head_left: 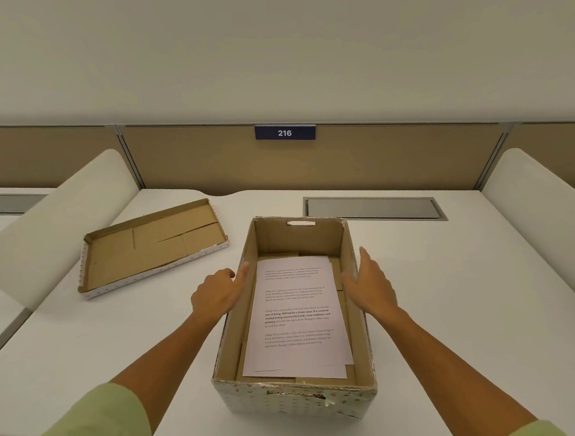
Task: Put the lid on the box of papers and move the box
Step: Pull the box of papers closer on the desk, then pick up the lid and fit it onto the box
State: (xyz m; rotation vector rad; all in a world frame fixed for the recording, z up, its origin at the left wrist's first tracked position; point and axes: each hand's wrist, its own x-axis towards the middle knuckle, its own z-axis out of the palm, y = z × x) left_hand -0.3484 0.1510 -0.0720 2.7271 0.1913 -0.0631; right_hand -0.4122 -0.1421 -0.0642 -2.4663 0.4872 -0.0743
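An open cardboard box (282,398) with a patterned outside stands on the white desk in front of me. Printed white papers (296,317) lie flat on its bottom. Its lid (148,248) lies upside down on the desk to the left, apart from the box. My left hand (217,293) rests against the box's left wall, thumb over the rim. My right hand (371,283) is at the right wall, fingers spread, thumb inside the rim. Neither hand holds anything.
The white desk (450,292) has a grey cable hatch (375,208) behind the box. A tan partition with a "216" label (285,133) closes the back. White curved dividers (56,223) stand at the left and the right (538,191).
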